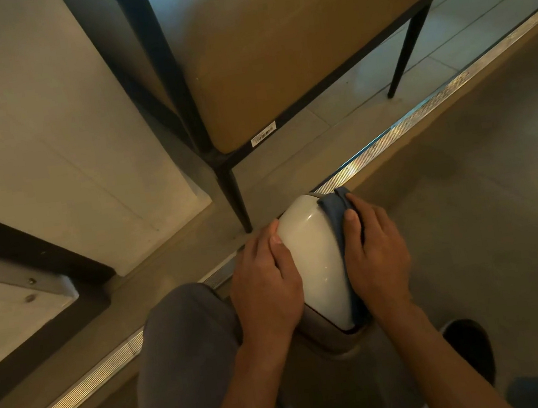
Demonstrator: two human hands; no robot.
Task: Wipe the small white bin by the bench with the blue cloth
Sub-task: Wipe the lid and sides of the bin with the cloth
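Observation:
The small white bin (312, 253) stands on the floor just below the bench leg, its glossy domed lid facing up. My left hand (265, 284) grips the lid's left side, thumb lying on top. The blue cloth (336, 210) is draped over the lid's right side. My right hand (376, 254) presses the cloth against the bin, fingers curled over it and thumb on the cloth. Most of the cloth is hidden under that hand; a strip shows along the lid's right edge.
A tan cushioned bench (290, 45) on black metal legs (233, 195) stands above the bin. A ribbed metal floor strip (420, 113) runs diagonally. My grey-trousered knee (188, 353) is at the left, my dark shoe (471, 348) at the right.

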